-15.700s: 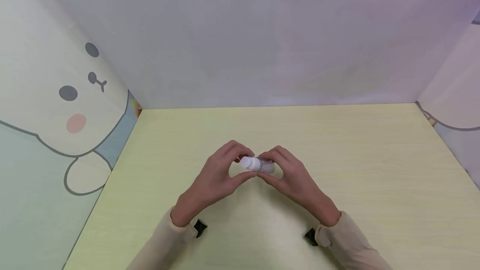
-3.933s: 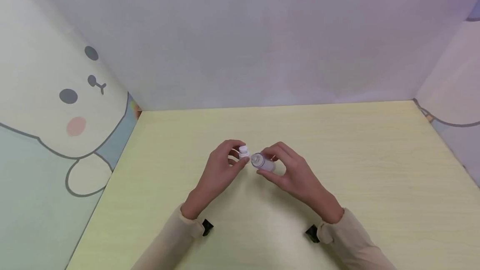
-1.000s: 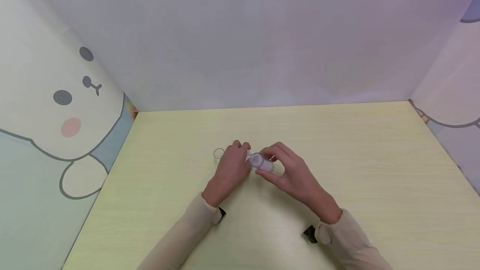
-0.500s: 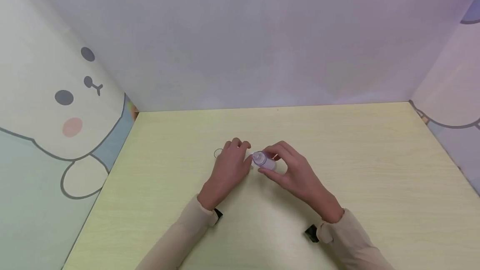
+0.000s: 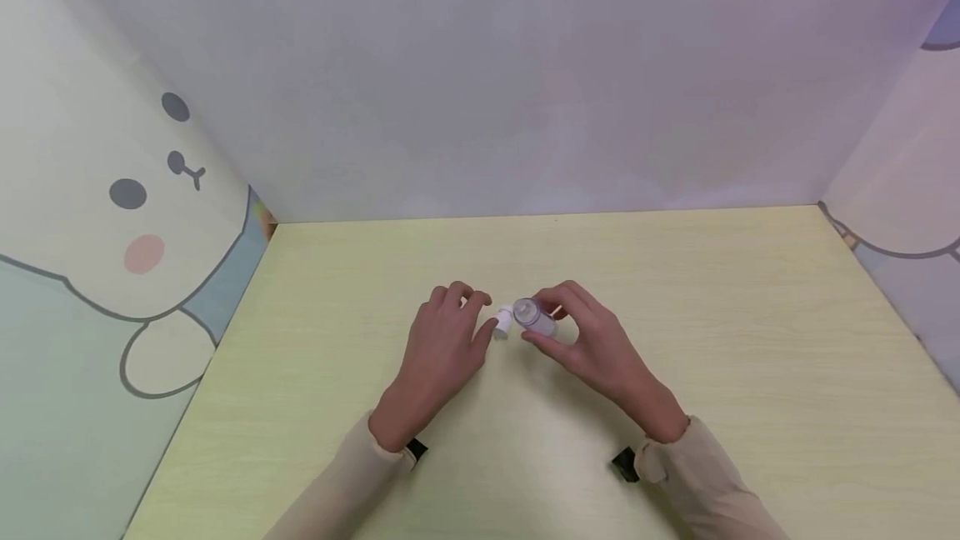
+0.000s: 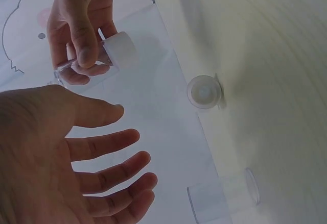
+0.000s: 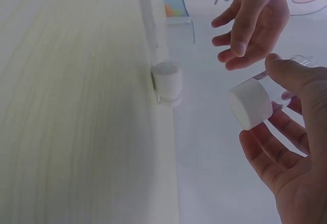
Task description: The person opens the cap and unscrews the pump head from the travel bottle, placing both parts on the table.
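My right hand (image 5: pixel 588 340) holds a small clear bottle (image 5: pixel 536 319) between thumb and fingers, above the table and tilted, its neck towards the head camera. In the right wrist view the bottle's white base (image 7: pixel 251 104) faces down. A white pump top (image 5: pixel 503 322) lies on its side on the table, just left of the bottle. Beside it, my left hand (image 5: pixel 446 340) hovers with loosely spread fingers, holding nothing; the left wrist view shows its fingers (image 6: pixel 110 175) apart from everything. A clear cap (image 6: pixel 225 198) stands on the table, hidden in the head view.
The pale wooden table (image 5: pixel 675 290) meets a plain light wall (image 5: pixel 525 90) at the back. Panels with a cartoon bear (image 5: pixel 142 190) stand on the left and right. A dark wrist camera (image 5: pixel 625 465) sits at the right cuff.
The pump top was joined to the bottle at first, then held apart by my left hand. Now it lies on the table; my left hand has released it and moved left, covering the clear cap.
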`<action>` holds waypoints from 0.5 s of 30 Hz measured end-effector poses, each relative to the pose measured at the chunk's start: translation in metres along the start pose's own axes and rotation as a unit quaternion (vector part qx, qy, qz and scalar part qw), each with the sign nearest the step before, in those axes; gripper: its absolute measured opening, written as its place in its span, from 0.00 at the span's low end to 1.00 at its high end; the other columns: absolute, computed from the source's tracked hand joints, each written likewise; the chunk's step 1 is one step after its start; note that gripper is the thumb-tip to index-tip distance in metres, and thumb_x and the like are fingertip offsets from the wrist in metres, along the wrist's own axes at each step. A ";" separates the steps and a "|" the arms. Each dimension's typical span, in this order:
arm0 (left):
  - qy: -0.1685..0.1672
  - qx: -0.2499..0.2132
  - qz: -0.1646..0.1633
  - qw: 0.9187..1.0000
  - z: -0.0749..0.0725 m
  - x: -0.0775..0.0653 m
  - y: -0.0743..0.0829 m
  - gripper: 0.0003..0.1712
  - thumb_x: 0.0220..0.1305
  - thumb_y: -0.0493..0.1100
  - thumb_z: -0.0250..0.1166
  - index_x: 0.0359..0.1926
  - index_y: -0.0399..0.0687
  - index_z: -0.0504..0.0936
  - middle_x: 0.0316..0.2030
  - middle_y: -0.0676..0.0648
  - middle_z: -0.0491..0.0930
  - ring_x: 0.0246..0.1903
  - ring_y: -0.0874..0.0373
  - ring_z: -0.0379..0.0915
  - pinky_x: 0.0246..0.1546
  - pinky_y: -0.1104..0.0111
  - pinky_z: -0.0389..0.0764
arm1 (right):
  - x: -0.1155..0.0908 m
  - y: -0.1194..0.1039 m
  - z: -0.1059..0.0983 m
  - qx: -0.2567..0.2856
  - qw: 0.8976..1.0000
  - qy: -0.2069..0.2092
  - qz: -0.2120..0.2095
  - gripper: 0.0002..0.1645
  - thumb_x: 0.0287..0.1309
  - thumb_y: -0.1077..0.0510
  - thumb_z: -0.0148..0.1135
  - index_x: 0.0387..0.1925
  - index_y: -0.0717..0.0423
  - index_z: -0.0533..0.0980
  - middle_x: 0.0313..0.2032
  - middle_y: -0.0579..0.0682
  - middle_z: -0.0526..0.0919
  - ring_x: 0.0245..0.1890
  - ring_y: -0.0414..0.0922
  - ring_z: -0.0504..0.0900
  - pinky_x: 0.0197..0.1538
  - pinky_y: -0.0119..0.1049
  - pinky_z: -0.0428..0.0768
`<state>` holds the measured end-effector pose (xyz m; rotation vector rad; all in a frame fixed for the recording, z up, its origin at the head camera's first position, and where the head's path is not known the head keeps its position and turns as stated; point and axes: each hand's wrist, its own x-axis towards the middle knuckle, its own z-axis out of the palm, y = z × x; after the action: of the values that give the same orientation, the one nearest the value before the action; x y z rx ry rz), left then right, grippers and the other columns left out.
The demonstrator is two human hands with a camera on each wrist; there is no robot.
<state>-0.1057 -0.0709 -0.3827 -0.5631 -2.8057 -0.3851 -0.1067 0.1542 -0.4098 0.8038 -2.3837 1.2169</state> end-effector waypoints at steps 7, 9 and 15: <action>0.019 -0.007 -0.004 1.000 -0.006 -0.012 -0.007 0.12 0.66 0.45 0.73 0.49 0.50 0.86 0.48 0.47 0.82 0.46 0.47 0.77 0.40 0.59 0.81 | -0.002 0.008 0.002 -0.017 1.000 0.003 0.011 0.28 0.51 0.61 0.82 0.52 0.53 0.78 0.43 0.43 0.82 0.44 0.37 0.81 0.46 0.38 0.88; 0.020 -0.007 -0.005 1.000 -0.007 -0.015 -0.008 0.12 0.66 0.45 0.73 0.49 0.50 0.86 0.48 0.47 0.82 0.46 0.47 0.77 0.41 0.58 0.81 | -0.002 0.010 0.002 -0.019 1.000 0.001 0.016 0.28 0.51 0.61 0.82 0.52 0.53 0.77 0.44 0.43 0.82 0.44 0.38 0.81 0.46 0.39 0.88; 0.022 -0.011 -0.008 1.000 -0.009 -0.023 -0.011 0.11 0.67 0.45 0.73 0.49 0.51 0.86 0.48 0.48 0.82 0.47 0.47 0.77 0.41 0.58 0.81 | -0.003 0.017 0.004 -0.008 0.999 -0.011 0.051 0.27 0.51 0.63 0.81 0.51 0.55 0.77 0.44 0.45 0.83 0.44 0.41 0.85 0.47 0.43 0.89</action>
<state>-0.0875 -0.0910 -0.3837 -0.5310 -2.7684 -0.4272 -0.1150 0.1602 -0.4240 0.7022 -2.4759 1.2324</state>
